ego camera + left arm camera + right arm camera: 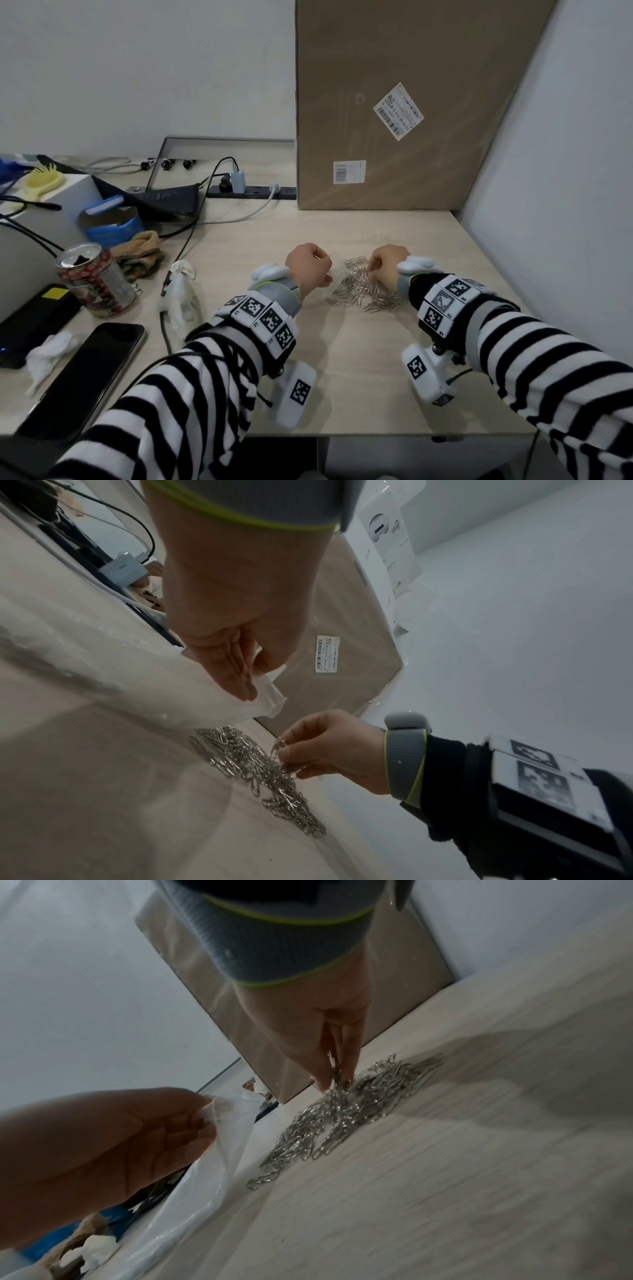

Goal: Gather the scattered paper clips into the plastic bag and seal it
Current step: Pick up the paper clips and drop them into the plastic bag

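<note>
Left hand (309, 266) pinches bag (192, 696) rim — thin, floppy, probably slippery. Right hand (387, 269) pinches paper clips (364, 291) — light, tangle-prone, so grab clumps.

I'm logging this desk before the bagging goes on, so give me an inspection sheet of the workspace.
Surface: pale wood-grain desk.
Job's things: heap of silver metal paper clips loose on the desk; clear plastic bag beside it.
Clutter: opened red drink can, black phone, blue carton.
Hands: left hand holds the bag's mouth; right hand pinches clips.
Cables: black cable across the desk; black power strip.
Surroundings: big brown cardboard box against the wall.
</note>
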Motion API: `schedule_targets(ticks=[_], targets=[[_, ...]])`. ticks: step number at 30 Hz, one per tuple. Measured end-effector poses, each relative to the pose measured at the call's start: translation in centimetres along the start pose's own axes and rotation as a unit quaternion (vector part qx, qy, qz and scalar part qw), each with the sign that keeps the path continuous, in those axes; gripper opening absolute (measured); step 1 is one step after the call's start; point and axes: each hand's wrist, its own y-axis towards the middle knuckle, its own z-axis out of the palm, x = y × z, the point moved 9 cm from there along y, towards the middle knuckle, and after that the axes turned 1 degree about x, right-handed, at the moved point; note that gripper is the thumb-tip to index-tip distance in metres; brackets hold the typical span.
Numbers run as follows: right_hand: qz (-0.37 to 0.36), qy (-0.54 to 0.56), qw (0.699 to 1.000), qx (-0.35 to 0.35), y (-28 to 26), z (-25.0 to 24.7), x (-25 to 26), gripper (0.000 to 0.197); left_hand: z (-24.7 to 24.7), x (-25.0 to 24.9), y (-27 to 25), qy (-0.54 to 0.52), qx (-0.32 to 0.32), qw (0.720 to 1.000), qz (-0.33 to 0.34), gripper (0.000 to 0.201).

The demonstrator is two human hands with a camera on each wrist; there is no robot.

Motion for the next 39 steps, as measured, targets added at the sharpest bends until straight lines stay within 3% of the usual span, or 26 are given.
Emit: schedule_targets(ticks=[5, 8, 10, 12, 14, 16, 19, 23, 29, 35, 39], targets=[[0.023, 0.197, 0.975, -0.095, -0.5, -1.5, -2.3, 0.016, 0.0, -0.5, -0.8, -0.015, 0.003, 1.0, -0.008, 0.018], [0.014, 0.361, 0.922, -0.141, -1.2, -2.7, -2.2, 0.018, 0.1, -1.3, -1.6, -0.032, 0.008, 0.999, -0.009, 0.018], [-0.015, 0.446, 0.884, -0.138, -1.8, -3.4, -0.8, 0.013, 0.2, -1.7, -1.9, -0.044, 0.007, 0.999, -0.013, 0.018], [-0.051, 0.482, 0.867, -0.118, -2.7, -4.2, 1.1, 0.008, 0.3, -2.4, -2.3, -0.057, 0.01, 0.998, -0.012, 0.017], [-0.083, 0.468, 0.874, -0.101, -3.6, -4.6, 2.5, 0.013, 0.4, -3.3, -3.1, -0.069, 0.018, 0.997, -0.005, 0.013], [-0.099, 0.397, 0.907, -0.099, -4.7, -4.9, 3.3, 0.005, 0.4, -4.1, -3.8, -0.076, 0.019, 0.997, 0.004, 0.011], [-0.102, 0.283, 0.948, -0.106, -5.5, -4.7, 3.7, 0.009, 0.3, -4.7, -4.6, -0.079, 0.014, 0.997, 0.011, 0.012], [-0.102, 0.182, 0.973, -0.095, -6.3, -4.5, 4.2, 0.013, 0.5, -5.2, -5.7, -0.069, 0.021, 0.997, 0.016, 0.015], [-0.104, 0.115, 0.982, -0.103, -6.9, -5.1, 4.8, 0.029, -0.3, -5.3, -6.2, -0.079, 0.004, 0.997, 0.014, 0.013], [-0.066, 0.149, 0.971, -0.175, -7.6, -6.1, 3.4, 0.016, -1.5, -5.1, -6.2, -0.079, -0.023, 0.996, 0.017, 0.012], [-0.031, 0.127, 0.982, -0.136, -6.7, -5.1, 2.1, 0.012, -3.5, -5.1, -5.5, -0.064, -0.086, 0.994, 0.031, 0.017]])
